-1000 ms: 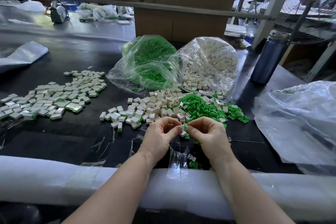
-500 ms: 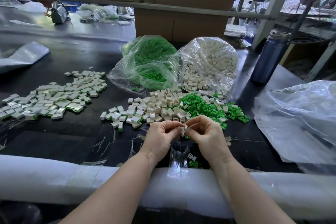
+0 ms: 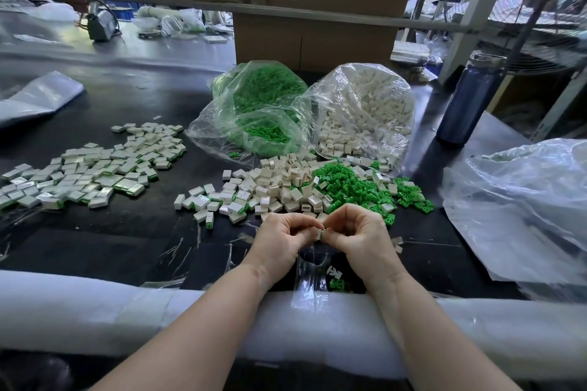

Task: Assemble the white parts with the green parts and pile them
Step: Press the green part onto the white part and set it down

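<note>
**Both hands pinched on one small white part**

A small white part (image 3: 320,234) sits between the two hands, just above the near edge of the black table (image 3: 104,241). The left hand (image 3: 281,240) and the right hand (image 3: 359,236) meet at it, fingers curled, thumbs and forefingers pinching it from either side; whether a green piece is already in it I cannot tell.

Just beyond the knuckles lies a loose heap of white parts (image 3: 273,182), touching a heap of green parts (image 3: 352,184) on its right. Behind those, two clear bags stand side by side: the bag of green parts (image 3: 260,108) on the left, the bag of white parts (image 3: 365,105) on the right, both open toward the heaps.

Well off to the left spreads the pile of assembled pieces (image 3: 92,168), white with green edges showing. A few green bits (image 3: 336,279) lie close under the right wrist.

A dark blue bottle (image 3: 467,101) stands at the right rear, near a big crumpled plastic sheet (image 3: 521,209). White foam padding (image 3: 95,314) runs along the table's near edge, beneath both forearms.
</note>
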A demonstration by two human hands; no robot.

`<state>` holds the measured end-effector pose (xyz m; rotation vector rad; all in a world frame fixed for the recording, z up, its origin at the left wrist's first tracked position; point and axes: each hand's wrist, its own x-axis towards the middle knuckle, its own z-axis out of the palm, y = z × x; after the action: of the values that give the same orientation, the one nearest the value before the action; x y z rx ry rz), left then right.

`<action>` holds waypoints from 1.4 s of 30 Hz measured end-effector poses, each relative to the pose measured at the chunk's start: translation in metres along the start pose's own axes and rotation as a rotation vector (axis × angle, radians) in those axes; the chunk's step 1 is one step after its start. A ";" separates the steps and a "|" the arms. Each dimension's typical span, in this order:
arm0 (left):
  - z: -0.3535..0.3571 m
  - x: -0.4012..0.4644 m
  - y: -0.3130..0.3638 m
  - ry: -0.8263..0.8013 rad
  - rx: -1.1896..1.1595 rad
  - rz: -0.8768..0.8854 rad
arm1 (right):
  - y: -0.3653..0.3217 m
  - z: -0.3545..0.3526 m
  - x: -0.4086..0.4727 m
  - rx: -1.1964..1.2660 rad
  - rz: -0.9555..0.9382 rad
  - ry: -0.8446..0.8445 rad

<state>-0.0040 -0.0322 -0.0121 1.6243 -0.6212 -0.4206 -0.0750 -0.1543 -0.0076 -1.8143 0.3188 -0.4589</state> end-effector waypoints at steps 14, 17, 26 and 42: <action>0.001 -0.001 0.001 0.021 0.069 0.036 | 0.000 0.001 0.002 -0.017 -0.051 0.012; 0.000 -0.001 0.002 0.048 0.035 0.054 | 0.000 0.003 0.003 0.005 -0.075 0.046; 0.001 0.001 -0.004 0.030 0.098 0.035 | 0.004 0.001 0.003 -0.029 -0.063 0.124; 0.000 0.001 -0.003 0.150 0.137 -0.002 | 0.011 -0.001 0.005 -0.400 0.016 0.243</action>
<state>-0.0024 -0.0325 -0.0144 1.7683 -0.5445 -0.2587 -0.0713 -0.1605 -0.0173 -2.1431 0.6287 -0.6409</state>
